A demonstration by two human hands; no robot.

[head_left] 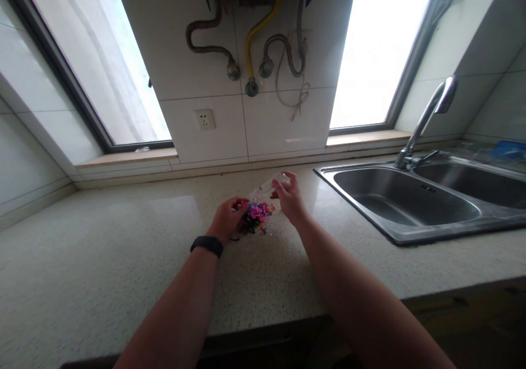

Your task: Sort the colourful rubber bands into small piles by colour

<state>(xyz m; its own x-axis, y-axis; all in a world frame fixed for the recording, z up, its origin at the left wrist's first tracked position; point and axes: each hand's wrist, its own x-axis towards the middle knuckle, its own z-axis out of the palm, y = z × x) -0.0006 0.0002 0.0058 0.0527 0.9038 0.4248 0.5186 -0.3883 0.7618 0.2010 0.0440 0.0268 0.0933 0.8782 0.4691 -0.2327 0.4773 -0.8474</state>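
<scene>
A heap of small colourful rubber bands (258,211), pink, blue, red, black and orange, lies on the speckled countertop (263,281); single pieces are too small to make out well. My left hand (228,215), with a black band on its wrist, is at the heap's left side, its fingers and thumb closed on the edge of it. Just beyond the heap, a clear plastic bag or pouch (263,188) tilts down toward the bands. The upper right end of this clear plastic is pinched between the thumb and fingers of my right hand (290,195).
To the right, a double steel sink (402,194) with a chrome faucet (427,117) is set into the counter. Behind the counter, a tiled wall carries a socket (204,119) and hoses (250,46) under a heater. Windows stand on both sides.
</scene>
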